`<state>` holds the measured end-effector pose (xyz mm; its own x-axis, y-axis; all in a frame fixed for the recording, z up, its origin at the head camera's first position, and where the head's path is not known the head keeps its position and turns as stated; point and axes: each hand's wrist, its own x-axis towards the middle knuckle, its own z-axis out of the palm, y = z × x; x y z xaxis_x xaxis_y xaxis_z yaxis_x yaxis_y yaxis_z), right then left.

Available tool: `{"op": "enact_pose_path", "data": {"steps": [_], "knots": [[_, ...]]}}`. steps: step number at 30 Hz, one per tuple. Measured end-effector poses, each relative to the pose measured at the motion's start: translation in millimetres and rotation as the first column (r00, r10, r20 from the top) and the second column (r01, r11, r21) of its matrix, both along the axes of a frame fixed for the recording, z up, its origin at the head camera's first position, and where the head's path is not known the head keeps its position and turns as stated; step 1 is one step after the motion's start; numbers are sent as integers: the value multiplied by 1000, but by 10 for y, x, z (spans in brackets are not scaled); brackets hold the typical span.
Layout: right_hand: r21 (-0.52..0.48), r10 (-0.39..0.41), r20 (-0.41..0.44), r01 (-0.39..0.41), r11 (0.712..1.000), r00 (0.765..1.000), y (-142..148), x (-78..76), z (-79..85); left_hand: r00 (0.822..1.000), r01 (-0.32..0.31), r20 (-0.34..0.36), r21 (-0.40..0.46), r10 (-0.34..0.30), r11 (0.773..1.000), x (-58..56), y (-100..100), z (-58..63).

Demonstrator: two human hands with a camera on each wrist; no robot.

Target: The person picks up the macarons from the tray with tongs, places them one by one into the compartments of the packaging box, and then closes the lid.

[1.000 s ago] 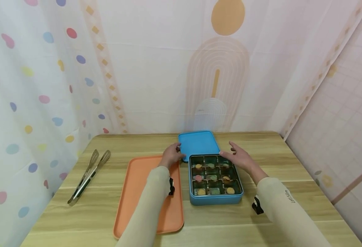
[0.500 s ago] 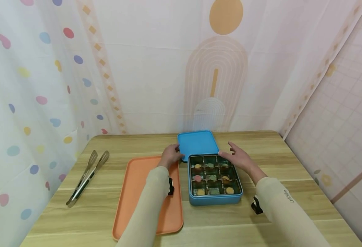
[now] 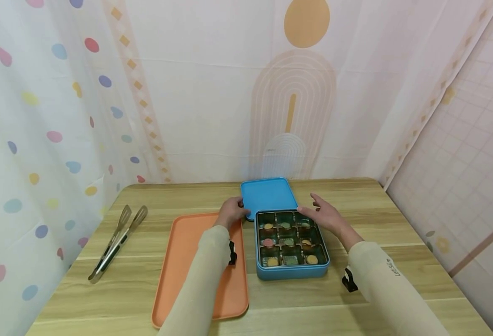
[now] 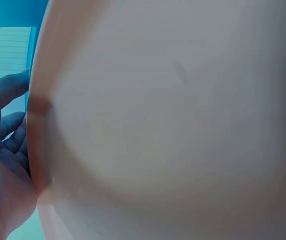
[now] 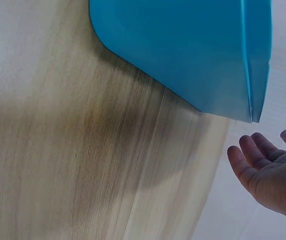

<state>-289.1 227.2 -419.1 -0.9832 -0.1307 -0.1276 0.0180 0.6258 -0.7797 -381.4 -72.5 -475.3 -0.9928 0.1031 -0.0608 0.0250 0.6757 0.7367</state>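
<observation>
In the head view a blue tin (image 3: 292, 271) stands uncovered, its dark insert split into several square compartments with small round yellow, green and pink pieces. Behind it lies a bright blue lid (image 3: 269, 197). My left hand (image 3: 230, 211) hovers at the lid's left edge, above the far right corner of an orange tray (image 3: 179, 284), fingers loosely bent and gripping nothing. In the left wrist view, the tray's pale wall hides part of that hand's fingers. My right hand (image 3: 325, 214) is spread beside the tin's far right corner, thumb near the rim, palm empty.
Metal tongs (image 3: 118, 245) lie with arms apart on the left of the wooden table (image 3: 381, 214). Patterned curtains (image 3: 213, 93) hang right behind the table's back edge and along both sides. The tray lies just left of the tin.
</observation>
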Motion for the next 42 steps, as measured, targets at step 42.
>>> {"op": "enact_pose_path", "data": {"steps": [42], "knots": [[12, 19, 2, -19, 1000, 1000, -41, -11, -23, 958, 271, -55, -160, -283, 949, 119, -161, 50]]}}
